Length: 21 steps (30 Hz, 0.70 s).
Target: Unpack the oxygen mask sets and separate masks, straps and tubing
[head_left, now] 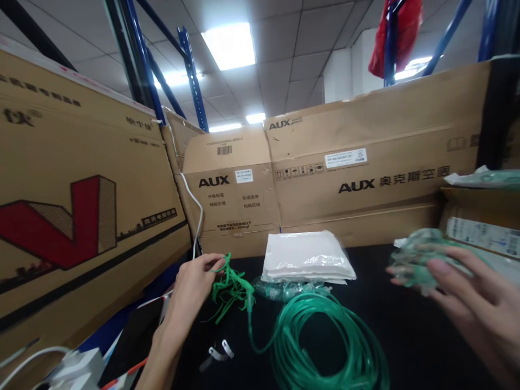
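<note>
Cardboard lines the rear edge of the black tabletop. Left hand, extended, pinches green ties toward left edge; right hand, raised toward right edge, grips blurred bundle.

A person's bare hands and left forearm, on the left and right of the scene.
The left hand is bare, with slim fingers at its far end and a smooth, rounded back; behind it a narrow bare wrist widens gradually into a long, slender bare left forearm, cut off by the near edge of the view. The right hand is bare as well, with slim fingers and a long thumb with a rounded tip; blur softens its outline, leaving nails and creases too faint to tell, and the right edge crops it.
</note>
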Each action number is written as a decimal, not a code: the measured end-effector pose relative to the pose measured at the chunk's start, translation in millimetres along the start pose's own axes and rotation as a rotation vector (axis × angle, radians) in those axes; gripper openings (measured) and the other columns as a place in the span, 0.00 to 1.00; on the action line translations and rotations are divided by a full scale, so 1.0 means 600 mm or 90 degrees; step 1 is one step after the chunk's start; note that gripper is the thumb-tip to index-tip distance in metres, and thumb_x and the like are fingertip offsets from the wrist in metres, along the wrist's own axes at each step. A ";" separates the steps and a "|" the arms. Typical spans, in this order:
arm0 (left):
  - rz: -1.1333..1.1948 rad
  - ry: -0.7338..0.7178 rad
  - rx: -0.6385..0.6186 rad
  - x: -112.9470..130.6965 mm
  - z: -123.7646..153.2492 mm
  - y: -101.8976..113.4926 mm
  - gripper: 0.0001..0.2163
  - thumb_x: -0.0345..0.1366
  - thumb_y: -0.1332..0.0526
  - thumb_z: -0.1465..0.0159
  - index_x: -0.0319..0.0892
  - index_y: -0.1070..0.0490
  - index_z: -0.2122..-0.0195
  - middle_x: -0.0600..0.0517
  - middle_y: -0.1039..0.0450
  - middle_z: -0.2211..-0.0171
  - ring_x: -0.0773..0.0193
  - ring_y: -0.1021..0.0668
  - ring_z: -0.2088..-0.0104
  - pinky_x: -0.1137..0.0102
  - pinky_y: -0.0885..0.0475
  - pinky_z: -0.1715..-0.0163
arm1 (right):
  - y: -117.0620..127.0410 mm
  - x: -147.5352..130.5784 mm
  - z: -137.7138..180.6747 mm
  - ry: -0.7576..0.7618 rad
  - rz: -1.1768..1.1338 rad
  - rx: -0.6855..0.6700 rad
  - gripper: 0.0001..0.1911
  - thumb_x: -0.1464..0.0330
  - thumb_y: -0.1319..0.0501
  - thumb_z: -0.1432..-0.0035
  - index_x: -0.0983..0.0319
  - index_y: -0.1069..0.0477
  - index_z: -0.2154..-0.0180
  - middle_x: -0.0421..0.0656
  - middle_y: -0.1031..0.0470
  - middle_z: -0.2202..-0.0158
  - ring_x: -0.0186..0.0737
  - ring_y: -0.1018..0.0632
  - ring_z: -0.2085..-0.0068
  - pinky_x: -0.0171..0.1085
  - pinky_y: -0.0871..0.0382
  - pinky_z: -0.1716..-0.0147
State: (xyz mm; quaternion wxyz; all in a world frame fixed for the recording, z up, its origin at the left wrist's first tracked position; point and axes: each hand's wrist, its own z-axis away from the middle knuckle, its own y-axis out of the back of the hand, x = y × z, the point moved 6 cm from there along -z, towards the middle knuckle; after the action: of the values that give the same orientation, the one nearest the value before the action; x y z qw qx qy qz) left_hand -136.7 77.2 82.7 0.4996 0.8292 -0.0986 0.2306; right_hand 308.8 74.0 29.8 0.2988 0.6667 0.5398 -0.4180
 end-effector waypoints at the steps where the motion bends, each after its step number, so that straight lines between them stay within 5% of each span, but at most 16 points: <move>1: -0.017 -0.004 -0.012 -0.011 -0.007 -0.006 0.15 0.35 0.45 0.37 0.44 0.20 0.56 0.47 0.16 0.58 0.50 0.18 0.53 0.65 0.26 0.54 | -0.014 -0.003 0.003 -0.008 -0.007 -0.009 0.22 0.51 0.34 0.44 0.50 0.29 0.50 0.43 0.17 0.55 0.50 0.16 0.55 0.33 0.18 0.61; 5: -0.077 -0.007 -0.046 -0.047 -0.007 -0.043 0.25 0.25 0.47 0.43 0.37 0.25 0.45 0.40 0.24 0.44 0.46 0.25 0.42 0.56 0.35 0.40 | -0.065 -0.014 0.015 -0.042 0.022 -0.125 0.22 0.51 0.31 0.47 0.55 0.26 0.55 0.45 0.17 0.56 0.48 0.16 0.57 0.31 0.19 0.63; 10: -0.066 -0.062 -0.128 -0.024 0.040 -0.083 0.24 0.33 0.43 0.39 0.45 0.28 0.41 0.46 0.29 0.39 0.47 0.31 0.37 0.55 0.38 0.37 | -0.084 -0.020 0.022 -0.039 0.053 -0.197 0.21 0.50 0.33 0.45 0.57 0.26 0.57 0.47 0.18 0.56 0.44 0.17 0.63 0.32 0.20 0.67; 13: -0.039 -0.087 -0.148 0.005 0.069 -0.086 0.17 0.42 0.46 0.33 0.47 0.22 0.50 0.48 0.23 0.46 0.49 0.25 0.43 0.57 0.34 0.41 | -0.087 -0.020 0.026 -0.046 0.069 -0.222 0.21 0.51 0.34 0.44 0.58 0.27 0.56 0.47 0.19 0.55 0.45 0.18 0.61 0.34 0.20 0.64; 18: 0.129 -0.076 -0.205 0.035 0.104 -0.075 0.21 0.48 0.51 0.29 0.45 0.22 0.51 0.49 0.18 0.58 0.58 0.19 0.64 0.67 0.24 0.61 | -0.103 -0.019 0.038 -0.043 0.098 -0.289 0.18 0.53 0.34 0.42 0.57 0.30 0.56 0.44 0.21 0.57 0.46 0.20 0.57 0.36 0.22 0.57; 21: 0.194 -0.097 -0.242 0.058 0.124 -0.066 0.18 0.48 0.47 0.29 0.46 0.21 0.52 0.51 0.19 0.58 0.59 0.19 0.63 0.70 0.25 0.62 | -0.116 -0.017 0.046 -0.048 0.110 -0.311 0.16 0.52 0.36 0.40 0.56 0.32 0.59 0.42 0.24 0.62 0.44 0.21 0.59 0.36 0.23 0.57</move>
State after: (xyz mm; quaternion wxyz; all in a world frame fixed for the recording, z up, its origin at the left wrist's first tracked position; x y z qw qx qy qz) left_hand -69.5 33.4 39.0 0.5974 0.7108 -0.3010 0.2174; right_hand 234.3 62.2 29.6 0.5053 0.6024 0.5544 -0.2729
